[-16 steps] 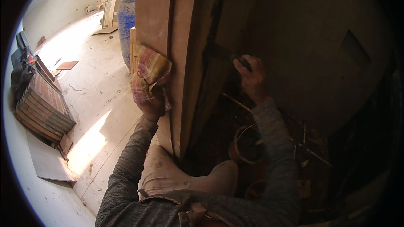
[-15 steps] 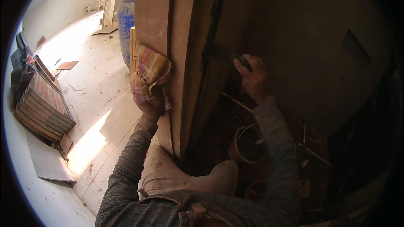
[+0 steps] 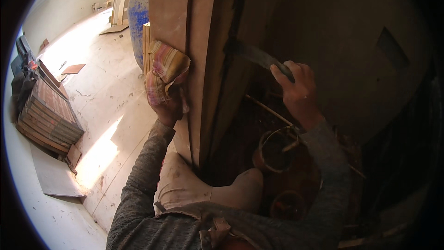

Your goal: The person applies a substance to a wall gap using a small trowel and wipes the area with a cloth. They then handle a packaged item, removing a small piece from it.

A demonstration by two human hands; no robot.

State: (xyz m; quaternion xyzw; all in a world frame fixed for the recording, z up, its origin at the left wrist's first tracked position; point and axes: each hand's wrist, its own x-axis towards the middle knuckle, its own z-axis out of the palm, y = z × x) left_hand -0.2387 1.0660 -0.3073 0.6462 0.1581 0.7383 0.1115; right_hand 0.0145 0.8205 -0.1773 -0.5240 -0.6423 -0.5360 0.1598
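My left hand (image 3: 167, 105) grips a folded plaid cloth (image 3: 168, 61) against the pale brown wooden frame (image 3: 200, 23) of the doorway, at the centre. My right hand (image 3: 298, 90) is closed on the handle of a long, flat, dark tool (image 3: 254, 56). The tool's far end meets a dark vertical strip in the shadowed inner groove of the frame (image 3: 233, 28); exactly what it touches is too dim to tell. My bent legs (image 3: 194, 185) are below the frame. A bucket (image 3: 259, 153) with sticks across it stands in shadow beside them.
A scuffed blue barrel (image 3: 138, 23) stands behind the frame. At left, stacked boards or tiles (image 3: 48, 111) and a pale sheet (image 3: 48, 166) lie by the wall on the sunlit floor (image 3: 115, 78). Planks (image 3: 119, 0) lean farther back. A dark panel (image 3: 351, 41) fills the right.
My right hand has moved right and slightly down, and more of the tool's length now shows. My left hand and the cloth have shifted slightly upward in view.
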